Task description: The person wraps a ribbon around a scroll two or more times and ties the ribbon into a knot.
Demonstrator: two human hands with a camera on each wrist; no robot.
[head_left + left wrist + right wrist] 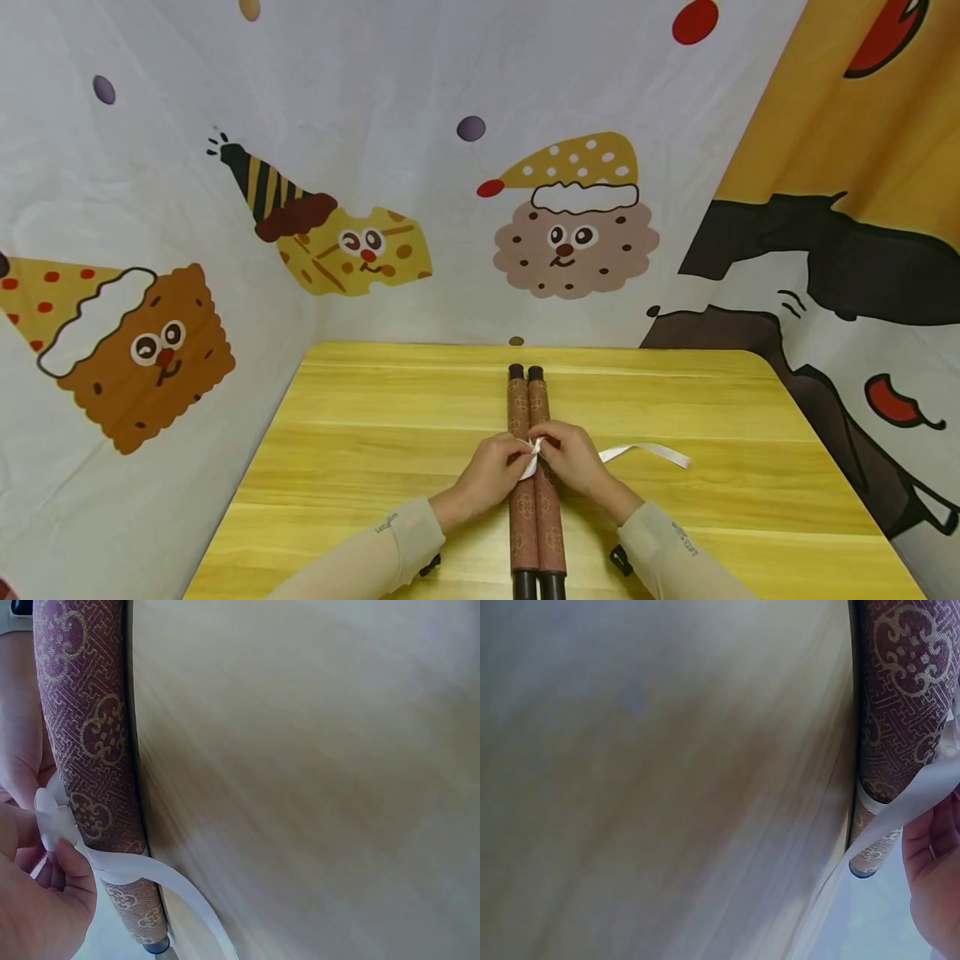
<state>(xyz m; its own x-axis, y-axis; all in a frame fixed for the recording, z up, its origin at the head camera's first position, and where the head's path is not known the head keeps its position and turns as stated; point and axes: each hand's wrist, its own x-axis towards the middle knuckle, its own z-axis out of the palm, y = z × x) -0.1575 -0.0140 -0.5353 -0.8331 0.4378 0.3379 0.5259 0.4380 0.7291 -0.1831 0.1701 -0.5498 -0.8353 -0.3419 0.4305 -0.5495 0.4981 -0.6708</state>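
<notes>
Two brocade-covered scroll rolls [525, 508] with dark end knobs lie side by side on the table, pointing away from me. A white ribbon [528, 468] wraps round them near the middle, gathered in a bunch on top. My left hand [489, 473] pinches this ribbon between thumb and fingers from the left. From the right, my right hand [577, 461] pinches it as well, close against the left fingertips. The left wrist view shows the ribbon band [124, 864] crossing the patterned roll [94, 750]. In the right wrist view, a ribbon length [907, 810] passes by the right fingers.
One ribbon tail [660, 452] stretches right across the yellow wood-grain table [360, 467]. Cloth walls with cartoon prints [577, 242] stand along the table's back and sides. Dark straps [621, 560] hang by the sleeves.
</notes>
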